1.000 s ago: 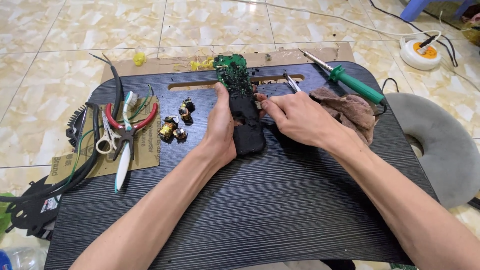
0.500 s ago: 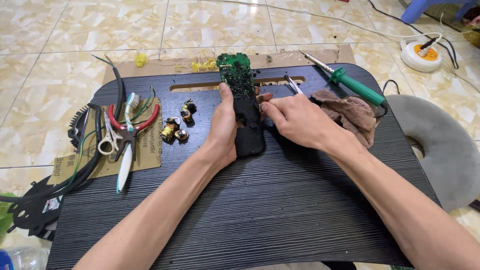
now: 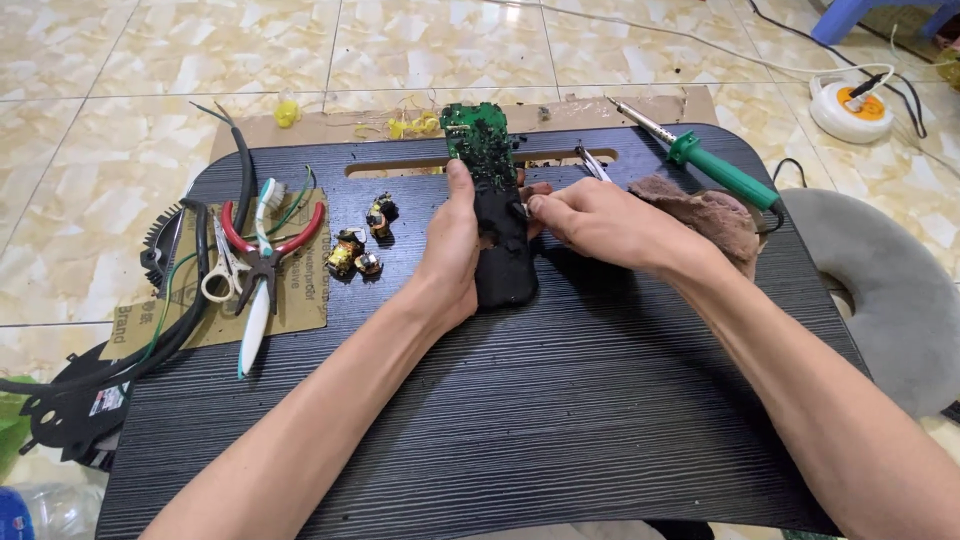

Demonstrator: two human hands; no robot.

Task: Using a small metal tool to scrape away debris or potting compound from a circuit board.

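Both hands are working at the middle of the frame on a black casing (image 3: pixel 503 262) with a green board (image 3: pixel 478 140) sticking out of its far end. Left hand (image 3: pixel 452 250) is wrapping the casing's left side, thumb lying up along it toward the board. Right hand (image 3: pixel 595 222) is pinching at the casing's right edge with its fingertips; whether anything small is sitting between them cannot be told.

Casing and board are lying lengthwise on the black ribbed tabletop (image 3: pixel 560 400), the board's tip reaching over the slot (image 3: pixel 400 165) near the far edge. Just left of the left hand, three small coil parts (image 3: pixel 362 240) are sitting close together. Farther left, red pliers (image 3: pixel 272 245), scissors (image 3: pixel 222 265) and a toothbrush (image 3: pixel 255 300) are lying on a cardboard piece (image 3: pixel 300 290), with black cables (image 3: pixel 195 300) curling beside them. Right of the right hand, a brown rag (image 3: pixel 715 215) is lying just behind the wrist, tweezers (image 3: pixel 592 160) just above the knuckles, and a green-handled soldering iron (image 3: pixel 715 168) is slanting toward the upper right.

Near half of the tabletop is lying bare under the forearms. Its right edge is meeting a grey cushion (image 3: pixel 890 290); tiled floor (image 3: pixel 120 80) is showing beyond.

Against the earlier frames, both hands are keeping the same grip and the casing is lying in the same spot; the surrounding tools are staying put.
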